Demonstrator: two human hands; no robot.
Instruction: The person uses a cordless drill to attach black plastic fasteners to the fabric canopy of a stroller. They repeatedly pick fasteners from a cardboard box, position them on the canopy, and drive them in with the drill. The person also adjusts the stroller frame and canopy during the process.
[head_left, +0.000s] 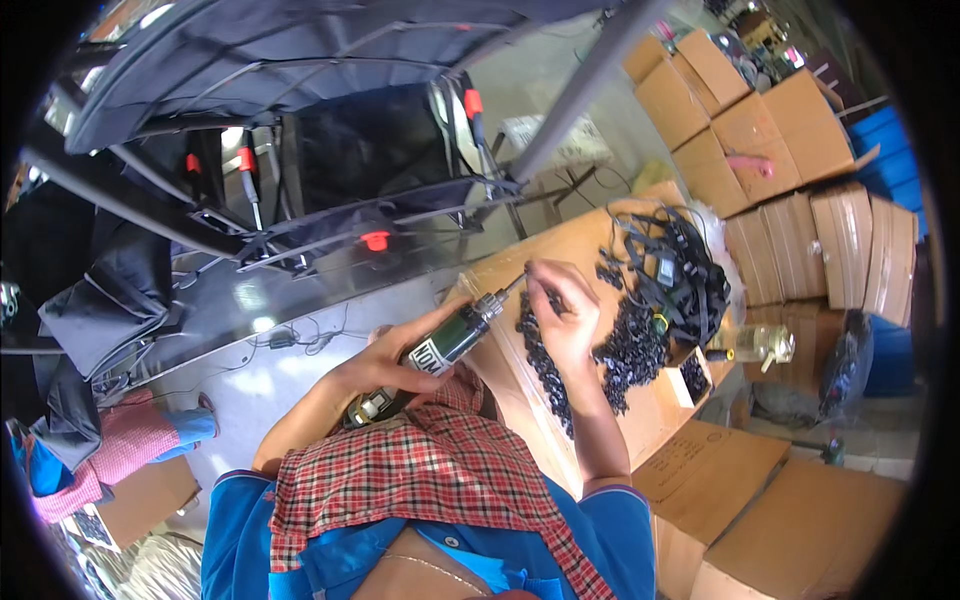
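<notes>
A person in a blue shirt [235, 530] and red plaid apron [420, 470] works at the corner of a wooden table [540, 245], a power driver [455, 338] tilted up in front of the body beside the table's edge. The left hand [395, 360] is wrapped around the tool's green-and-black barrel. The right hand [568, 305] curls in at the far end of the slim bit [515, 284], thumb and forefinger drawn together there — from where I stand, I cannot tell whether they pinch the tip or some small piece. Just beyond that hand, small black parts [630, 355] are heaped across the tabletop, next to a tangle of black straps [700, 275] and a small open box [706, 380]. Cardboard cartons [780, 145] are stacked to the right; to the left, near dark fabric-covered frames [300, 50], a second person in pink [135, 435] is partly in view.
</notes>
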